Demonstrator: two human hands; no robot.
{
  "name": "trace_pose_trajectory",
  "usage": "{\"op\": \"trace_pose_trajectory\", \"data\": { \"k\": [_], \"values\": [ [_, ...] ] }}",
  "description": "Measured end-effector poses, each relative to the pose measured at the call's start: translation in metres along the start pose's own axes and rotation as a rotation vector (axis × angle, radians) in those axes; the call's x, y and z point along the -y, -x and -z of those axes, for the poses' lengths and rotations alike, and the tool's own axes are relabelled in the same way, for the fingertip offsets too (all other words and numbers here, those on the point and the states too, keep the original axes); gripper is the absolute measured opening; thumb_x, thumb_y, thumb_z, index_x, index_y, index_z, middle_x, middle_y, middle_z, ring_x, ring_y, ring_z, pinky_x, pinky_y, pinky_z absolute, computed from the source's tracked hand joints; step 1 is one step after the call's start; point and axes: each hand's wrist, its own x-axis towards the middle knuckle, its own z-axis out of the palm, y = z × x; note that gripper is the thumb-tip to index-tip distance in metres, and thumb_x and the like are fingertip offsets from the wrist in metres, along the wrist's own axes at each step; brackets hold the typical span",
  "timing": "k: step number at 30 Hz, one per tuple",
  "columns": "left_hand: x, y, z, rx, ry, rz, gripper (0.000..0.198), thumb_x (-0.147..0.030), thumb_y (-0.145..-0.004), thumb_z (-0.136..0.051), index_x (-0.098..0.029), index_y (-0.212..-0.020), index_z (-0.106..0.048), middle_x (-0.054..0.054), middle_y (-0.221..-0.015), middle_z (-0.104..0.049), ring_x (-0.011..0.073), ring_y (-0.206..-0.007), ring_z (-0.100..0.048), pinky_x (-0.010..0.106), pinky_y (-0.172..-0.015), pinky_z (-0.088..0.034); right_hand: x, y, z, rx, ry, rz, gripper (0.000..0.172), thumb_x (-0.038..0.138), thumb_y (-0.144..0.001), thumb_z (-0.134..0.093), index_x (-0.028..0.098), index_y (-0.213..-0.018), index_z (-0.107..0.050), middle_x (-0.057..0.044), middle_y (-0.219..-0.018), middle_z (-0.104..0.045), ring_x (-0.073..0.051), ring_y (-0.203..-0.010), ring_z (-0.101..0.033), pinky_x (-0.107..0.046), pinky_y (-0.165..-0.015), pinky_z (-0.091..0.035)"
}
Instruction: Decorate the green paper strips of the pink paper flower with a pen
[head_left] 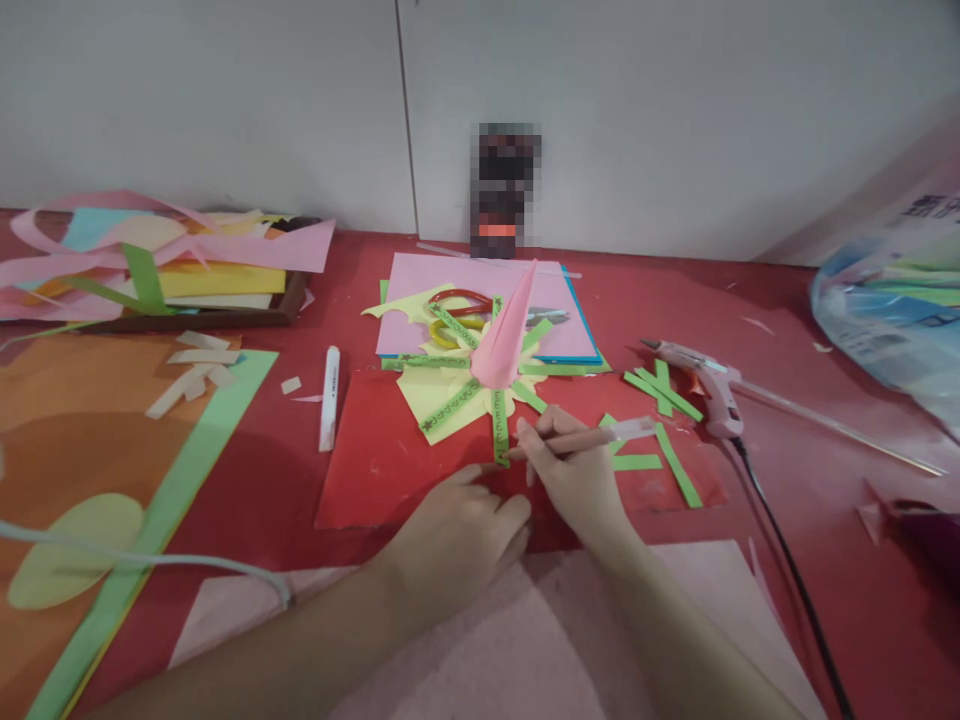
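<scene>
My right hand [574,470] is closed round a pink pen [592,437], its tip touching the lower end of a green paper strip [500,425] marked with small dark patterns. My left hand [461,525] lies on the red paper sheet [375,455] just below that strip, fingers curled loosely, with nothing seen in it. A pink paper cone [506,335] rests above the strip, over a yellow cut-out [435,395] crossed by more patterned green strips.
Scissors [457,318] lie on a pink sheet [465,285] behind the cone. A glue gun [705,385] with a black cord sits right, beside loose green strips [664,440]. A white marker [328,397] lies left; a tray of paper scraps [161,265] far left, plastic bag [900,300] far right.
</scene>
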Motion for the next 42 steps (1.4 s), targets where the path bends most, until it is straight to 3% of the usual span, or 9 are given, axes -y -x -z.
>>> {"op": "trace_pose_trajectory", "data": {
  "k": [12,20,33,42],
  "values": [
    [-0.0008,-0.0004,0.0008,0.016,0.018,0.021,0.025,-0.016,-0.087,-0.040,-0.017,-0.063,-0.048,-0.003,-0.049,-0.051,0.0119,-0.048,-0.048,0.033,-0.083,-0.044,0.0028,-0.0009,0.0000,-0.031,0.026,0.012,0.032,0.036,-0.084,-0.050,0.022,-0.058,-0.039,0.005,-0.044,-0.051,-0.012,-0.048,-0.056,-0.024,-0.054,-0.045],
    [-0.0011,-0.0006,0.0017,0.025,0.038,0.029,0.027,-0.015,-0.087,-0.037,-0.018,-0.064,-0.049,-0.003,-0.049,-0.051,0.0130,-0.048,-0.049,0.034,-0.081,-0.045,0.0010,-0.0017,0.0000,-0.052,0.050,0.000,0.031,0.030,-0.083,-0.050,0.023,-0.057,-0.034,0.008,-0.039,-0.040,-0.012,-0.044,-0.053,-0.024,-0.051,-0.045],
    [-0.0013,-0.0010,0.0021,0.015,0.005,0.025,0.027,-0.015,-0.087,-0.038,-0.018,-0.063,-0.049,-0.003,-0.048,-0.052,0.0125,-0.047,-0.049,0.033,-0.080,-0.045,0.0015,-0.0003,0.0007,-0.025,-0.006,-0.016,0.032,0.034,-0.083,-0.050,0.023,-0.058,-0.034,0.008,-0.038,-0.041,-0.012,-0.043,-0.055,-0.024,-0.050,-0.047],
    [-0.0009,-0.0010,0.0022,-0.004,0.015,0.011,0.027,-0.015,-0.087,-0.038,-0.018,-0.062,-0.048,-0.003,-0.048,-0.052,0.0125,-0.047,-0.048,0.032,-0.079,-0.045,0.0059,0.0002,-0.0009,0.004,-0.024,-0.032,0.032,0.038,-0.082,-0.053,0.023,-0.059,-0.037,0.006,-0.040,-0.047,-0.016,-0.054,-0.064,-0.026,-0.055,-0.049]
  ]
}}
